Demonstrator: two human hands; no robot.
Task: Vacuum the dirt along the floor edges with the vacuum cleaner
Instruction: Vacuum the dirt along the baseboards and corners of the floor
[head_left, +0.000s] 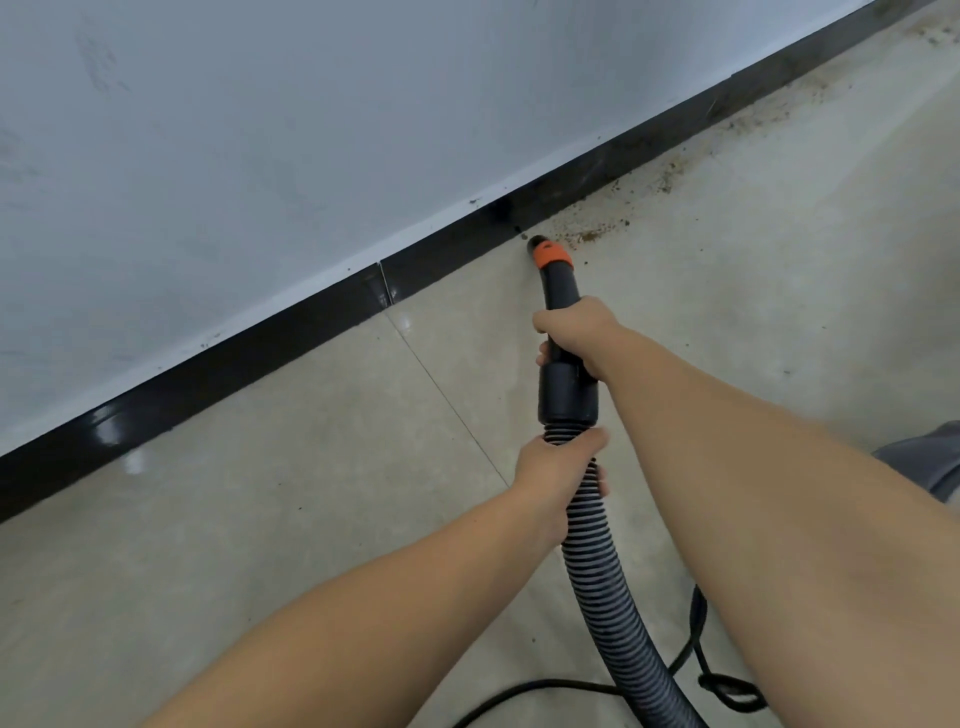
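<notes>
A black vacuum nozzle (560, 283) with an orange collar points at the foot of the black skirting board (291, 322). Its mouth sits at the left end of a band of brown dirt (597, 234) that runs right along the floor edge. My right hand (576, 332) grips the black handle tube just behind the collar. My left hand (556, 473) grips the ribbed grey hose (602, 582) right below the black cuff. The hose trails back toward the bottom of the view.
A pale wall (260, 130) rises above the skirting. The beige tiled floor (260, 493) has a grout line running diagonally. A black power cord (701, 654) loops on the floor at lower right. Grey trouser fabric (935, 457) shows at the right edge.
</notes>
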